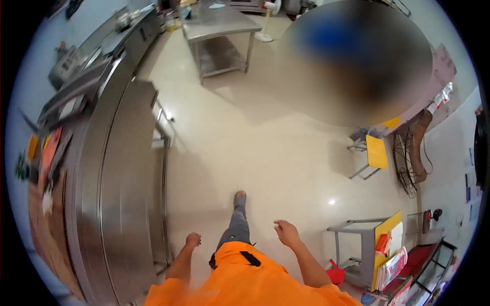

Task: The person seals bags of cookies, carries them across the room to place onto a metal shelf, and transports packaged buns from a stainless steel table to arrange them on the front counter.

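Note:
My left hand [193, 240] hangs at my side, its fingers loosely bent and slightly apart, with nothing seen in it. Nearest to it is the long stainless steel counter [127, 194] on the left, and the hand does not touch it. On the other side, my right hand [287, 232] is held out over the floor with its fingers half curled and apart. It appears to hold nothing. Between the hands are my orange shirt [240, 278] and one grey trouser leg [236, 227], with the foot forward on the pale floor [245, 148].
A steel table [222, 33] stands ahead, with a white fan [266, 23] behind it. To the right are a yellow-seated stool [376, 152], a wire rack [403, 166] and a yellow-topped table [380, 255] bearing papers. A large blurred patch hides the upper right.

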